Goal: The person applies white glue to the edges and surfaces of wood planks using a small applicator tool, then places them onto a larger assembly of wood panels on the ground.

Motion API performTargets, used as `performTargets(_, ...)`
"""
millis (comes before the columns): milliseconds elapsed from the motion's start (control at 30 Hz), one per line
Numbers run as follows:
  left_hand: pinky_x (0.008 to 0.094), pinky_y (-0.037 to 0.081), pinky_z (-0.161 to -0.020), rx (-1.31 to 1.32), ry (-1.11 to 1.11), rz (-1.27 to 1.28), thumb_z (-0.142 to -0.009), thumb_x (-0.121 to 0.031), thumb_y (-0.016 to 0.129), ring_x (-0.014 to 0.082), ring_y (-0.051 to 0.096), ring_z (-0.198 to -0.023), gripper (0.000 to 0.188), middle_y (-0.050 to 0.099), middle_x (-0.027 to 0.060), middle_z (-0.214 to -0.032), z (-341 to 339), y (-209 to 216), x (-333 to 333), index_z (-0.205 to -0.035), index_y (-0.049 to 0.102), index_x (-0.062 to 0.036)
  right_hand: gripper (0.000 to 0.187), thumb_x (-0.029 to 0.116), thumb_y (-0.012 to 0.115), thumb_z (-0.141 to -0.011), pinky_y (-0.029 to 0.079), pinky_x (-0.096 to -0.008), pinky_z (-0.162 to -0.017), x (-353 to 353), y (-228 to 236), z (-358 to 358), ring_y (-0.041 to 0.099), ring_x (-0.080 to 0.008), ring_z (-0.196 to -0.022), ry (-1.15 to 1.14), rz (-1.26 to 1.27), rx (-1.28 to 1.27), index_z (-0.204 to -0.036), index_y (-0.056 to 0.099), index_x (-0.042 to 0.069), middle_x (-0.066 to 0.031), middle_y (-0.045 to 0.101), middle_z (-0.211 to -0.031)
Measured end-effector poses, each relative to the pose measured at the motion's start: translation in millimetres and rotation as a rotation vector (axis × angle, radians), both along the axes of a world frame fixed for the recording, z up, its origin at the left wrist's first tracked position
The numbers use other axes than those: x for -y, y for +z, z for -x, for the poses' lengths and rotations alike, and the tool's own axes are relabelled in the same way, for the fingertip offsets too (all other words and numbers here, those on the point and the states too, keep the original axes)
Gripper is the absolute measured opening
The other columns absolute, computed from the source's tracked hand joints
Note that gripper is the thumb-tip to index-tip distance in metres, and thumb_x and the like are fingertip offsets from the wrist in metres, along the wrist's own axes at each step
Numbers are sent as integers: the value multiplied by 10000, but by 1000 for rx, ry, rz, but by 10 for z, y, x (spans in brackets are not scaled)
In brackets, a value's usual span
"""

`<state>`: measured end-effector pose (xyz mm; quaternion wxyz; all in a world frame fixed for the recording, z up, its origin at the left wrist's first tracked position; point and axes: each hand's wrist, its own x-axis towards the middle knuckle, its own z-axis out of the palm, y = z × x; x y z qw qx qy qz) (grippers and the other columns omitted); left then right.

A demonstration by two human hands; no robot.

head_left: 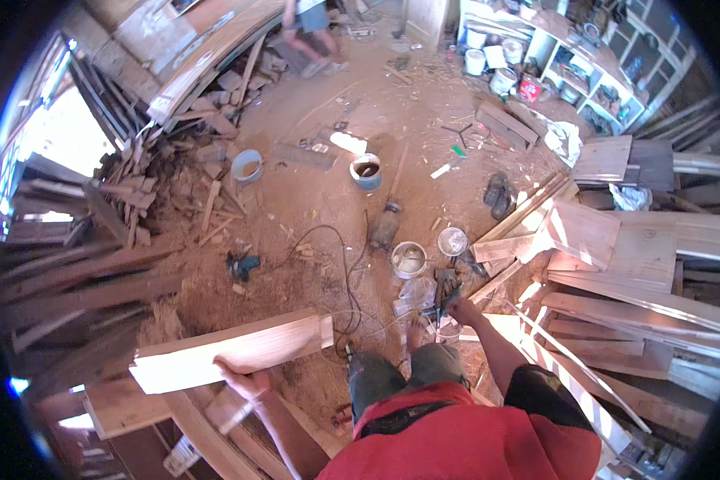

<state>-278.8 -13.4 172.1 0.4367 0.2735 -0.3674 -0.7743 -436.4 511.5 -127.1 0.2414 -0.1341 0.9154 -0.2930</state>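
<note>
At the lower left, my left hand [248,386] grips the near edge of a thick, pale wooden board [232,350], which lies slantwise with a narrow tongue at its right end. Some of its fingers are hidden. My right hand [462,310] is closed to the right of my knees, beside a dark tool [446,286] that stands near a clear plastic bag [414,294]. What the right hand holds is too small to make out. Just beyond are a tub of pale paste [409,260] and a round white lid or tub [452,241].
Stacked boards [640,248] crowd the right side, and scrap wood [128,192] heaps up on the left. A teal power tool [242,266] with a dark cord rests on the dusty floor. Two buckets [246,166] stand farther off. Another person [312,32] is at the far end.
</note>
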Motion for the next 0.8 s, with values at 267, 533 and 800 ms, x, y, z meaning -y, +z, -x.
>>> performTargets(267,571,309,-1119,201,-206,-132,-901,-607,583,329,400,-1346,745,406,86,-1479,2031,-1991,-387,-1476,383,-177,268,310,607,-915,525,-459,-767,211,-1646,167,664,-390,-848,-246,-176,59,-937,730,73,-197,700,-887)
performTargets(533,551,378,-1085,65,-244,-99,-896,-605,577,340,471,-1289,701,495,128,-1373,2850,-5268,-587,-1394,443,-130,217,178,575,-858,501,-506,-774,926,-3929,1617,621,-408,-891,-96,-88,-389,-1024,671,76,-204,659,-953)
performTargets(800,534,392,-1089,-147,-205,-5,-929,-497,553,347,513,-1275,632,544,157,-1358,2967,-6759,-780,-1378,467,-60,160,202,574,-879,509,-436,-823,1358,-5073,2358,650,-249,-1049,475,-808,-493,-945,720,192,-48,741,-914)
